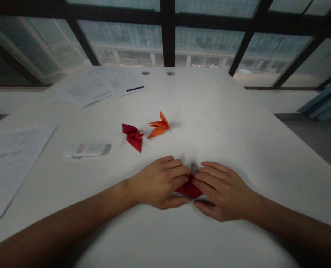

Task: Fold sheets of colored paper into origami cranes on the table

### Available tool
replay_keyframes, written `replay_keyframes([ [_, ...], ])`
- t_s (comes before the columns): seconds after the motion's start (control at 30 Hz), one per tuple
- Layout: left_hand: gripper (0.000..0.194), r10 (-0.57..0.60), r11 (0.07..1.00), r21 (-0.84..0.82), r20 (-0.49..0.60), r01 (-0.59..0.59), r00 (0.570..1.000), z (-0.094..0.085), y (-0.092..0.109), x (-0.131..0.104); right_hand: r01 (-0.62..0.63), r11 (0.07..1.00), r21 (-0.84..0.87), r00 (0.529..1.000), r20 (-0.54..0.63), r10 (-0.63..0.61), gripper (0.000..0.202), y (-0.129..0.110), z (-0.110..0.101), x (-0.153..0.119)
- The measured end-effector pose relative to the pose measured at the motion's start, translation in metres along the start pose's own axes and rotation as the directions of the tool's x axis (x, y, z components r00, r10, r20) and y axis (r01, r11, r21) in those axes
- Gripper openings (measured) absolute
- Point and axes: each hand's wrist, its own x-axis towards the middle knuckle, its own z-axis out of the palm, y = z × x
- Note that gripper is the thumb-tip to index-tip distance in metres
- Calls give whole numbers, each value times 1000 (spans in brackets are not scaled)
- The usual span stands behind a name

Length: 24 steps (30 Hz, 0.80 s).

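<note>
A piece of folded red paper (190,189) lies on the white table between my two hands, its sides covered by my fingers. My left hand (164,182) grips its left side, fingers over the top and thumb along the near edge. On the right side, my right hand (223,190) presses the paper with its fingertips, the thumb near the lower edge. Beyond my left hand are a red folded paper figure (133,137) and, just right of it, an orange one (159,127); neither is touched.
A small white packet (91,150) lies left of the red figure. Printed sheets (98,87) spread over the table's far left, and another sheet (11,163) is at the left edge. Large dark-framed windows (168,37) stand behind the white table (210,111).
</note>
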Motion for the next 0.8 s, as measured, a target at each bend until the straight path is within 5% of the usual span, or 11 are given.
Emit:
replay_keyframes([
  [0.47,25,-100,990,-95,44,103,994,3,-2,0,-113,990,82,990,-70,119,13,5,10,0],
  [0.8,14,-144,973,-176,30,147,989,2,-3,2,-61,998,32,998,-18,62,16,4,5,0],
])
